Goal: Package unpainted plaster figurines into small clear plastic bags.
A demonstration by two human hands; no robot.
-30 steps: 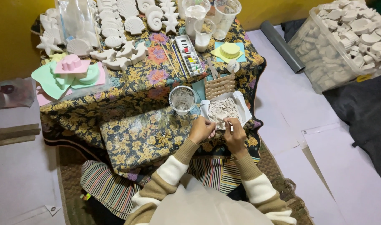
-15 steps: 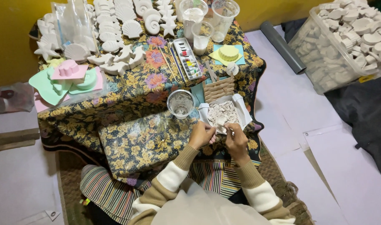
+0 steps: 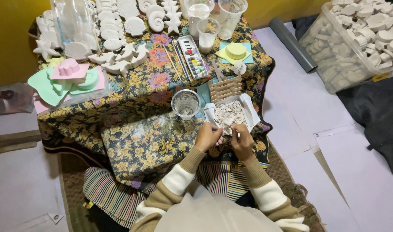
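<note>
Resting at the near edge of the white tray of plaster fragments, the left hand is curled closed; I cannot tell what it holds; the right hand pinches a small white piece; a clear plastic cup stands just beside the tray on the floral tablecloth.

Your desk carries white shells, a paint set, cups and a tray of scraps.
</note>
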